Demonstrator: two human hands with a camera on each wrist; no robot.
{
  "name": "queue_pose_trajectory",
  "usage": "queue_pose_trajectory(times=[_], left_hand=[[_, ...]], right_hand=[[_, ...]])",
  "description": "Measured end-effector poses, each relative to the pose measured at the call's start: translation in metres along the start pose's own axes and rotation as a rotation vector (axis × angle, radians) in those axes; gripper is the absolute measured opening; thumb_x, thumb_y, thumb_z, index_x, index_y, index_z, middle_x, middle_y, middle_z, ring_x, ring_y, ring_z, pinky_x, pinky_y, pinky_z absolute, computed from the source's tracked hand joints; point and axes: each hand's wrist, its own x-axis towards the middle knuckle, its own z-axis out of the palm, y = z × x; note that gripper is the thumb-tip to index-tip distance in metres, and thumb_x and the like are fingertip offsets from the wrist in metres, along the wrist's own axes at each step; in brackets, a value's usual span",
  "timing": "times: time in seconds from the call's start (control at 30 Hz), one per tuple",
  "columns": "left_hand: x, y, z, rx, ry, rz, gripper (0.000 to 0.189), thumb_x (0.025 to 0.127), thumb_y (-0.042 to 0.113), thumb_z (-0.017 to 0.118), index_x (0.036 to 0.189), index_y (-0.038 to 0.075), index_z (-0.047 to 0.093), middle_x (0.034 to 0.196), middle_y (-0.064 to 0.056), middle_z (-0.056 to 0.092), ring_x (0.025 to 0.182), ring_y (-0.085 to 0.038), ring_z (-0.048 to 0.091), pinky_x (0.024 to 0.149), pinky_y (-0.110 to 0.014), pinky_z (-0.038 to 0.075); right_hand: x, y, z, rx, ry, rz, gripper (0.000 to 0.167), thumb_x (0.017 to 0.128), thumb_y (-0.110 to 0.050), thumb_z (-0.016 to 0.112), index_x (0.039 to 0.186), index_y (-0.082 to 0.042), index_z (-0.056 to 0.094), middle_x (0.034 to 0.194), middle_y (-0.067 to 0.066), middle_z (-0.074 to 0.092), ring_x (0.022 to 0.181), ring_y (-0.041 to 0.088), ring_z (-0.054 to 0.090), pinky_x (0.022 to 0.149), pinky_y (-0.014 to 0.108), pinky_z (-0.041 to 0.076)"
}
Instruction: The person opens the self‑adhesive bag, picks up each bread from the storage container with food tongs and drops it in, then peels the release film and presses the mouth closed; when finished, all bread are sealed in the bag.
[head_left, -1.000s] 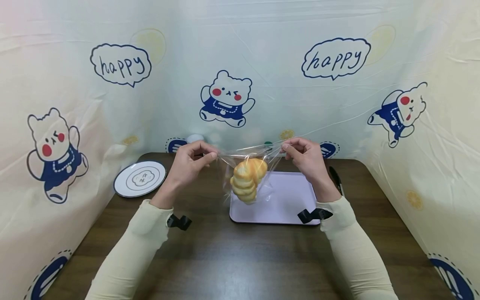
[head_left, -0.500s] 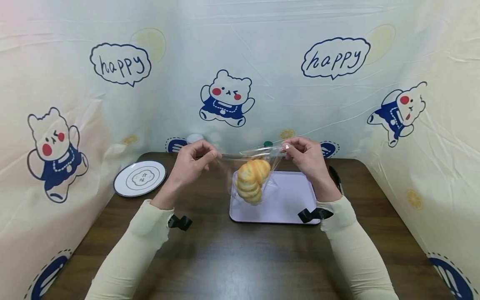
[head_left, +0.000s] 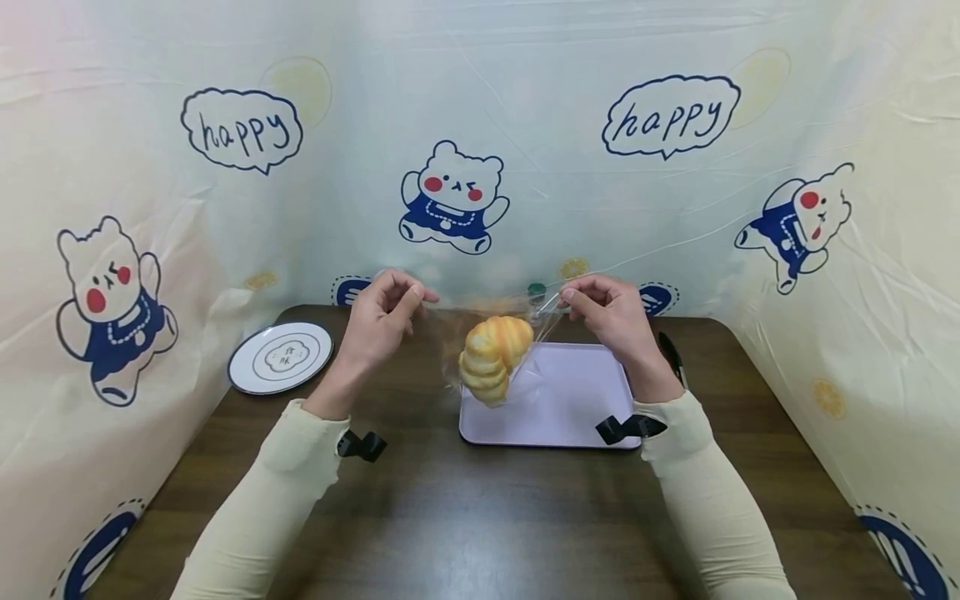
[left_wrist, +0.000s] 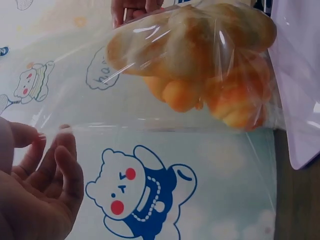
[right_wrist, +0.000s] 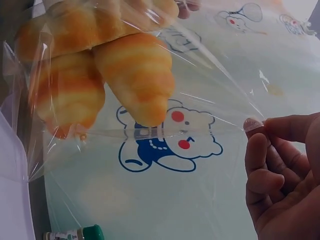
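A clear plastic bag [head_left: 540,367] hangs between both hands, above the left part of a lilac tray [head_left: 585,400]. Inside it are golden-brown croissants [head_left: 495,354], bunched low in the bag; the wrist views show more than one, such as the pointed croissant [right_wrist: 140,75]. My left hand [head_left: 382,321] pinches the bag's upper left corner between thumb and forefinger, and the left wrist view shows the film pulled taut from those fingertips [left_wrist: 39,136]. At the upper right corner, my right hand [head_left: 611,312] pinches the film the same way, its other fingers curled.
A white plate [head_left: 247,358] with a dark rim lies at the table's left edge. Behind the right forearm is a black-handled object [head_left: 670,354]. A bottle with a green cap [right_wrist: 92,232] lies beyond the tray. Printed cloth [head_left: 465,92] surrounds the dark wooden table [head_left: 450,517].
The bag with the croissants swung slightly right, then back left. My left hand has shifted a little up and left in the last half second; the right hand has barely moved.
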Motion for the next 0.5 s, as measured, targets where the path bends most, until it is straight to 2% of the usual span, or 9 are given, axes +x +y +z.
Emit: queue_pose_trajectory(times=[0.07,0.17,0.3,0.4,0.5], left_hand=[[0.0003,-0.0016,-0.0004,0.002,-0.032,-0.007,0.031,0.102,0.039,0.055,0.108,0.009,0.060,0.109,-0.009,0.073,0.073,-0.020,0.066,0.062,-0.031,0.056],[0.0008,-0.0043,-0.0008,-0.067,-0.067,-0.030,0.034,0.101,0.038,0.056,0.110,0.006,0.060,0.110,-0.014,0.075,0.074,-0.023,0.073,0.066,-0.033,0.060],[0.0012,-0.0066,-0.0013,-0.156,-0.102,-0.059,0.031,0.101,0.033,0.058,0.109,0.003,0.061,0.106,-0.018,0.076,0.082,-0.022,0.076,0.076,-0.036,0.061],[0.0008,-0.0060,-0.0020,-0.158,-0.121,-0.072,0.029,0.100,0.029,0.061,0.109,0.002,0.062,0.104,-0.015,0.077,0.088,-0.023,0.076,0.081,-0.036,0.060],[-0.0003,-0.0046,-0.0024,-0.110,-0.125,-0.088,0.032,0.094,0.028,0.070,0.112,0.003,0.065,0.104,-0.010,0.077,0.091,-0.022,0.075,0.082,-0.029,0.060]], right_hand=[[-0.0005,-0.0016,-0.0008,0.010,-0.012,0.017,0.027,0.095,-0.027,0.068,0.105,-0.002,0.072,0.084,-0.007,0.072,0.073,0.014,0.063,0.058,0.025,0.047],[-0.0010,-0.0033,-0.0016,0.029,-0.031,0.023,0.028,0.096,-0.028,0.067,0.106,-0.002,0.070,0.085,-0.007,0.071,0.074,0.014,0.063,0.054,0.023,0.043],[-0.0004,-0.0031,-0.0013,0.071,-0.054,0.011,0.029,0.096,-0.025,0.067,0.107,0.002,0.068,0.086,-0.003,0.071,0.074,0.017,0.064,0.049,0.023,0.038],[0.0001,-0.0032,-0.0005,0.100,-0.059,0.018,0.029,0.096,-0.025,0.067,0.107,0.002,0.069,0.086,-0.001,0.072,0.073,0.016,0.064,0.048,0.023,0.038],[0.0003,-0.0040,0.0001,0.111,-0.061,0.024,0.028,0.096,-0.026,0.067,0.106,0.000,0.069,0.086,0.002,0.073,0.072,0.015,0.066,0.049,0.025,0.042]])
